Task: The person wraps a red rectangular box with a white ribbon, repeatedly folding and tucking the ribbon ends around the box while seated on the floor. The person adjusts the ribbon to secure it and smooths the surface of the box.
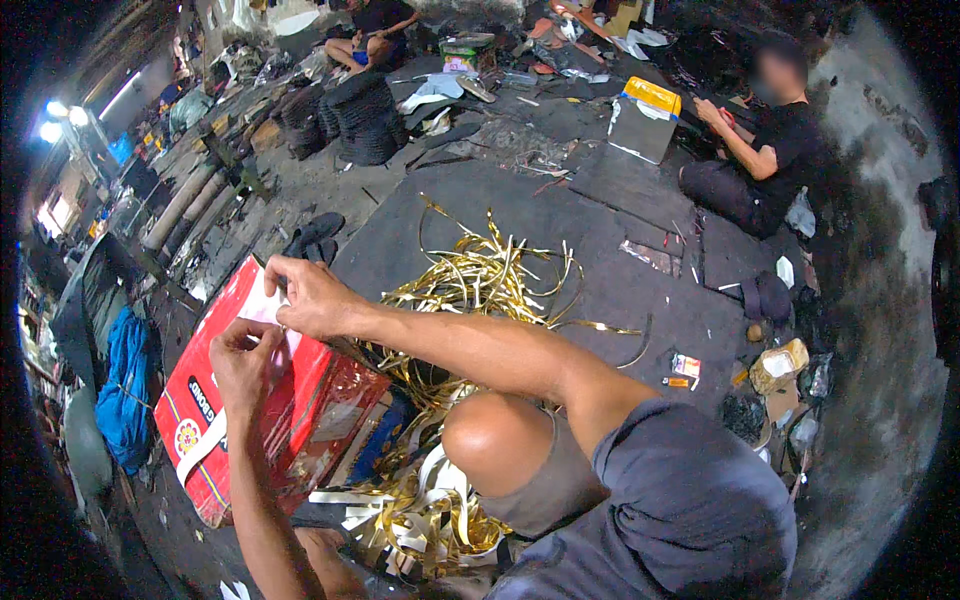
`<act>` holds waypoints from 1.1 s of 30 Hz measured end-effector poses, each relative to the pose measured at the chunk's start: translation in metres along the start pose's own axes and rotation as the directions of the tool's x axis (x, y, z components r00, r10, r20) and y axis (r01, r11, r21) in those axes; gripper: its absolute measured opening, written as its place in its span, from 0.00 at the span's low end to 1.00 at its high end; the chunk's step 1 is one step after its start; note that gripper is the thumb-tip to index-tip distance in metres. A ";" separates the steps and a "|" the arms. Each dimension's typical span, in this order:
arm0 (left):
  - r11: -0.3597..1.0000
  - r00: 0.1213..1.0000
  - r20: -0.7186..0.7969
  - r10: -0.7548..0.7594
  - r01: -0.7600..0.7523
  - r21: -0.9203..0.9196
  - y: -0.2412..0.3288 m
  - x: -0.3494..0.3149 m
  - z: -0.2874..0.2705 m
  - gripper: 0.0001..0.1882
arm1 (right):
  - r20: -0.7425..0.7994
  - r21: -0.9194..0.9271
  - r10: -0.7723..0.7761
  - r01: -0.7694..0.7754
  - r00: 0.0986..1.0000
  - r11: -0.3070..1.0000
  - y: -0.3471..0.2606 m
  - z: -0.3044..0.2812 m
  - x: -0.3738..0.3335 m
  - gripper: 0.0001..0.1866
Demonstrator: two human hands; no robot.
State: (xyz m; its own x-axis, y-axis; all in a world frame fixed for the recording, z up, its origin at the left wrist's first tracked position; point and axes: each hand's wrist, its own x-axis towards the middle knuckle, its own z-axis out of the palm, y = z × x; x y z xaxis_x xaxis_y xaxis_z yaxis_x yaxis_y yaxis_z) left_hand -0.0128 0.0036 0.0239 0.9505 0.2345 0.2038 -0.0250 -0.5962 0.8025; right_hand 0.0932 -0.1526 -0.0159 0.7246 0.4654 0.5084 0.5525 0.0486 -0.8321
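Head shows right hand (315,300) near red box (305,385) edge.

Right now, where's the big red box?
In the head view, the red box is left of centre, beneath the person's left hand and right hand, between the blue bundle and the gold strips.

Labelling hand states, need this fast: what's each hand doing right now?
Left hand: fingers curled over the red box; any grip can't be told.
Right hand: fingers bent beside it; any grip can't be told.
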 end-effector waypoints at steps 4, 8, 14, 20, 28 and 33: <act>0.976 0.985 0.012 0.173 -0.173 0.130 -0.015 0.016 -0.010 0.04 | -0.043 0.006 0.118 -0.118 0.992 0.993 0.001 0.001 -0.002 0.13; 0.965 0.966 -0.030 0.258 -0.259 -0.041 -0.026 0.017 0.000 0.04 | 0.030 -0.129 0.189 -0.183 0.982 0.975 -0.006 -0.002 -0.014 0.23; 0.944 0.974 -0.122 0.192 -0.218 -0.250 -0.014 0.004 0.027 0.04 | 0.111 0.291 0.329 -0.347 0.938 0.891 0.010 -0.006 -0.010 0.16; 0.946 0.959 -0.151 0.241 -0.267 -0.185 -0.029 0.013 0.020 0.02 | 0.441 0.702 0.513 -0.639 0.736 0.313 0.013 0.000 -0.025 0.07; 0.943 0.938 -0.222 0.266 -0.301 -0.144 -0.004 0.013 0.032 0.03 | 0.259 0.210 0.595 -0.646 0.761 0.734 -0.023 -0.030 0.013 0.32; 0.937 0.940 -0.197 0.279 -0.312 -0.160 -0.008 0.011 0.031 0.04 | 0.101 -0.673 0.017 0.056 0.995 0.738 0.001 -0.006 0.041 0.32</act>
State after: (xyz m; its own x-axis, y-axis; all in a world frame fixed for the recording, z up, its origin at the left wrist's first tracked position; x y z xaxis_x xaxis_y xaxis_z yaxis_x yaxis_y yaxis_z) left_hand 0.0078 -0.0129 0.0024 0.8254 0.2053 0.5259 -0.3690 -0.5088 0.7778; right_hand 0.1262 -0.1386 0.0055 0.6883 0.5533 0.4691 0.7253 -0.5325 -0.4362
